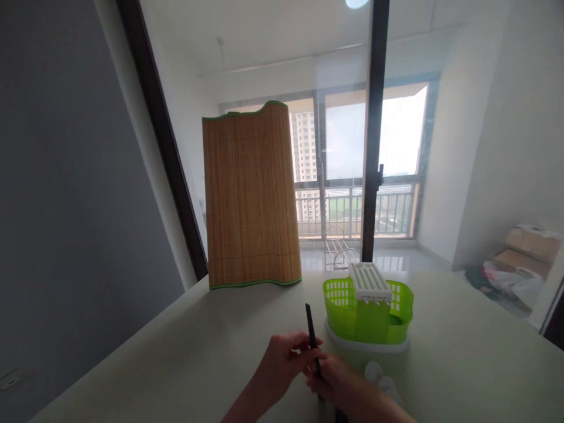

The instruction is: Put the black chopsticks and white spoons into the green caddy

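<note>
Black chopsticks (pixel 311 326) stand nearly upright, tilted slightly, above the near part of the white table. My left hand (pixel 285 359) is closed around their middle, with its fingertips pinching them. Just below it, my right hand (pixel 338 379) closes on the lower part, and the two hands touch. White spoon-like pieces (pixel 373 371) lie beside my right forearm, which partly hides them. Dark ends show under my right wrist, too covered to name. Beyond the hands sits a green basket caddy (pixel 376 323) with a white slotted top (pixel 371 281) and a white base.
A bamboo mat (pixel 251 200) with green edging stands upright at the back left of the table (pixel 185 358). Behind the table is a glass door with a dark frame (pixel 374 135). Cardboard boxes (pixel 531 249) and plastic bags lie at the far right.
</note>
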Tool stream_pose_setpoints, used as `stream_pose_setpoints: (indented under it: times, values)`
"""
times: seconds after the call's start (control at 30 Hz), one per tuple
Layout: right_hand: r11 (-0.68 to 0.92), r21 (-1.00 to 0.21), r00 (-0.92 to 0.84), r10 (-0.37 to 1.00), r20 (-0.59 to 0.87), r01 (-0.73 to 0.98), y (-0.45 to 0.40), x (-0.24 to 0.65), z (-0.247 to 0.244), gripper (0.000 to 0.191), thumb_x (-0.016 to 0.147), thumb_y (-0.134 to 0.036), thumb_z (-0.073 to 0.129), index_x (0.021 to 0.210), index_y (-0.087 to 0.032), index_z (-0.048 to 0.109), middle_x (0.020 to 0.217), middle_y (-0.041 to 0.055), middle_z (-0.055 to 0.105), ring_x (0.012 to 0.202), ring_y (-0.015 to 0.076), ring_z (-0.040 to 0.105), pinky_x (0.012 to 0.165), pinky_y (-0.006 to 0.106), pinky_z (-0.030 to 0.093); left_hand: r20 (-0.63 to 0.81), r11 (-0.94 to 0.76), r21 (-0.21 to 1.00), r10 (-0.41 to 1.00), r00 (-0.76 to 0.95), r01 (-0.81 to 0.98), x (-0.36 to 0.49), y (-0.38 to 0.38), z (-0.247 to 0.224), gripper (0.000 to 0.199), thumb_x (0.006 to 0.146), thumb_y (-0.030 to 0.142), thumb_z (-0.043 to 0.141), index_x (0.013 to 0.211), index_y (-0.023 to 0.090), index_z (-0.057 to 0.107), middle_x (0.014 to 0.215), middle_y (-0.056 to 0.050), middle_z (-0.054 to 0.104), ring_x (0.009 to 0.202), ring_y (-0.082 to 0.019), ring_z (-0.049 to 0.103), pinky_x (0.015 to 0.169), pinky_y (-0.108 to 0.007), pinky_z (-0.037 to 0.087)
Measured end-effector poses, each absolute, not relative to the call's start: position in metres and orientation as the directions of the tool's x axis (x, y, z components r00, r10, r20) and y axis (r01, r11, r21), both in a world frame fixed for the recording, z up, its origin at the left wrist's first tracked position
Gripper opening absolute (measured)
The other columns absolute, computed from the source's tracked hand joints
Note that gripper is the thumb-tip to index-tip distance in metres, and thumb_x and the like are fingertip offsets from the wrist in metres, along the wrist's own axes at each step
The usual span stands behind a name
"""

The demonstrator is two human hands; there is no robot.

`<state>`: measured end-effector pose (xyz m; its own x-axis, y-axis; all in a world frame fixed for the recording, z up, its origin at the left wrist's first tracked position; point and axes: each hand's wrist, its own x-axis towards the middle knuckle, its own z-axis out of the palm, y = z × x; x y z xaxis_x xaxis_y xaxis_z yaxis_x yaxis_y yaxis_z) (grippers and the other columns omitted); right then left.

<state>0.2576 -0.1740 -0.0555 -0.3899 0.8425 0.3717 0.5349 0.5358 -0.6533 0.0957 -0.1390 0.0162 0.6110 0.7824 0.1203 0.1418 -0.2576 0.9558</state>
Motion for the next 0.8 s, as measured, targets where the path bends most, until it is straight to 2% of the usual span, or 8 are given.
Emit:
stream_pose_setpoints:
  times: [0.13, 0.23, 0.33, 0.4, 0.5, 0.57, 0.67, 0.8]
  values:
    - [0.536, -0.644, -0.381, 0.843, 0.380, 0.546, -0.172, 0.261, -0.057, 0.017, 0.076, -0.008, 0.053, 0.086, -0.021, 0.058, 0.093, 0.0013, 0.063, 0.077, 0.0146, 0.058, 0.070, 0.025, 0.046, 0.170, -0.344, 0.920, 0.783, 0.599, 0.189, 0.098, -0.138, 0.018, 0.024, 0.079, 0.034, 0.065, 0.091, 0.016, 0.076, 0.076, -0.003, 0.070, 0.062, -0.013, 0.062, 0.056, -0.022, 0.051]
    - [0.512, -0.607, -0.328, 0.858, 0.395, 0.608, -0.176, 0.274, -0.051, 0.019, 0.076, -0.012, 0.057, 0.093, -0.020, 0.059, 0.093, 0.0039, 0.062, 0.075, 0.0169, 0.059, 0.067, 0.027, 0.046, 0.291, -0.479, 0.840, 0.795, 0.532, 0.256, 0.097, -0.133, 0.037, 0.021, 0.079, 0.035, 0.066, 0.088, 0.020, 0.077, 0.079, -0.002, 0.071, 0.067, -0.013, 0.062, 0.060, -0.020, 0.050]
    - [0.479, -0.563, -0.227, 0.859, 0.460, 0.673, -0.191, 0.294, -0.037, 0.024, 0.085, -0.017, 0.053, 0.107, -0.022, 0.057, 0.088, 0.0028, 0.062, 0.072, 0.0165, 0.060, 0.064, 0.026, 0.046, 0.414, -0.535, 0.813, 0.809, 0.417, 0.231, 0.103, -0.121, 0.072, 0.025, 0.078, 0.040, 0.068, 0.089, 0.019, 0.077, 0.081, -0.002, 0.073, 0.069, -0.014, 0.063, 0.063, -0.022, 0.050]
    - [0.473, -0.522, -0.161, 0.831, 0.533, 0.710, -0.204, 0.308, -0.029, 0.020, 0.092, -0.019, 0.045, 0.108, -0.024, 0.056, 0.088, 0.0028, 0.063, 0.074, 0.0163, 0.062, 0.067, 0.027, 0.047, 0.484, -0.559, 0.814, 0.804, 0.346, 0.160, 0.116, -0.109, 0.097, 0.030, 0.077, 0.043, 0.069, 0.091, 0.018, 0.076, 0.085, -0.003, 0.075, 0.070, -0.016, 0.064, 0.063, -0.024, 0.051]
    - [0.486, -0.363, -0.140, 0.729, 0.670, 0.795, -0.220, 0.324, -0.028, 0.018, 0.095, -0.019, 0.041, 0.099, -0.023, 0.057, 0.082, 0.0031, 0.064, 0.073, 0.0175, 0.063, 0.065, 0.027, 0.047, 0.576, -0.632, 0.766, 0.754, 0.316, 0.114, 0.147, -0.086, 0.119, 0.032, 0.078, 0.042, 0.067, 0.095, 0.017, 0.075, 0.091, -0.004, 0.075, 0.077, -0.018, 0.067, 0.068, -0.026, 0.053]
    - [0.484, -0.232, -0.164, 0.644, 0.747, 0.844, -0.225, 0.332, -0.034, 0.017, 0.094, -0.016, 0.041, 0.098, -0.022, 0.057, 0.078, 0.0037, 0.064, 0.070, 0.0184, 0.064, 0.063, 0.027, 0.047, 0.580, -0.676, 0.707, 0.721, 0.379, 0.206, 0.173, -0.070, 0.119, 0.030, 0.081, 0.039, 0.062, 0.099, 0.018, 0.075, 0.092, -0.004, 0.076, 0.080, -0.018, 0.068, 0.071, -0.026, 0.052]
    - [0.450, -0.051, -0.234, 0.554, 0.799, 0.891, -0.225, 0.341, -0.047, 0.017, 0.093, -0.015, 0.041, 0.093, -0.021, 0.057, 0.072, 0.0032, 0.064, 0.065, 0.0188, 0.063, 0.060, 0.028, 0.047, 0.508, -0.700, 0.605, 0.707, 0.492, 0.380, 0.207, -0.050, 0.101, 0.028, 0.085, 0.036, 0.058, 0.099, 0.019, 0.074, 0.090, -0.003, 0.076, 0.082, -0.017, 0.068, 0.074, -0.026, 0.050]
    - [0.396, 0.100, -0.298, 0.479, 0.826, 0.913, -0.218, 0.348, -0.056, 0.021, 0.094, -0.012, 0.040, 0.090, -0.020, 0.059, 0.066, 0.0011, 0.062, 0.058, 0.0175, 0.060, 0.056, 0.027, 0.044, 0.399, -0.676, 0.547, 0.729, 0.557, 0.493, 0.234, -0.034, 0.070, 0.019, 0.079, 0.034, 0.064, 0.081, 0.018, 0.074, 0.077, -0.002, 0.075, 0.074, -0.018, 0.067, 0.067, -0.026, 0.047]
